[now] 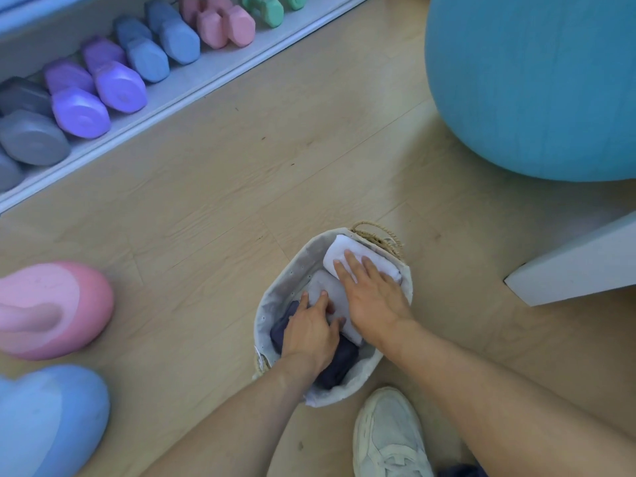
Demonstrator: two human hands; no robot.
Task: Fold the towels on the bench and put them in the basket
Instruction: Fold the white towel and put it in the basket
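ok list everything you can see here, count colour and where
basket: one, pale lined, rope handles, on the floor
towels: three folded in the basket; white towel at far end, pale grey towel in the middle, navy towel at near end
dumbbells: about ten on the white shelf top left; grey, purple, blue, pink, green
exercise ball: one, teal, top right
kettlebells: pink kettlebell and blue kettlebell, left edge
bench: white corner, right
shoe: one, off-white, bottom
left hand: on navy and grey towels
right hand: flat on white towel
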